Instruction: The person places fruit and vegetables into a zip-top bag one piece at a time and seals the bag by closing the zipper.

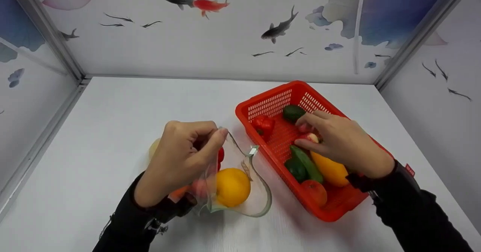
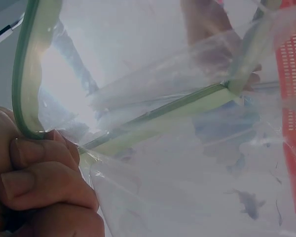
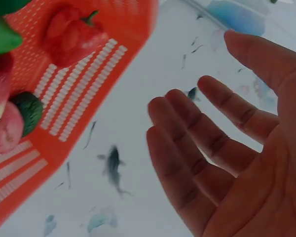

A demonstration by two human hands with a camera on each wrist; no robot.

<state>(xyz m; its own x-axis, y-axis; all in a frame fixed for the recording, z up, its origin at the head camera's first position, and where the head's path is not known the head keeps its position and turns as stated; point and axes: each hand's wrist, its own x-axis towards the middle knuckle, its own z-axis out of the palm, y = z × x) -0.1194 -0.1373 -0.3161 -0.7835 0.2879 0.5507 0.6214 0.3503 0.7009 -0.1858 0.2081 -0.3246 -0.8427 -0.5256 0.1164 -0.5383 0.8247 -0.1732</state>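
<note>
My left hand [image 1: 184, 156] pinches the rim of a clear mesh-like bag [image 1: 259, 203] with green trim between thumb and fingers. In the left wrist view the green-edged mouth of the bag [image 2: 182, 103] spreads out from my curled fingers. A yellow-orange round fruit [image 1: 233, 187] shows through the bag, with red and pink produce partly hidden behind my hand. Over the red basket [image 1: 259, 154] is my right hand [image 1: 334, 141], close above a red and pale fruit [image 1: 310, 137]. In the right wrist view its fingers [image 3: 212, 140] are spread apart, with nothing between them.
The basket also holds a red bell pepper [image 1: 263, 125], a dark green avocado [image 1: 294, 113], a long green vegetable [image 1: 306, 163], a yellow fruit [image 1: 330, 171] and an orange-red round fruit [image 1: 315, 192]. A pale round item [image 1: 153, 148] lies behind my left hand. Printed walls enclose the white table [image 1: 124, 105].
</note>
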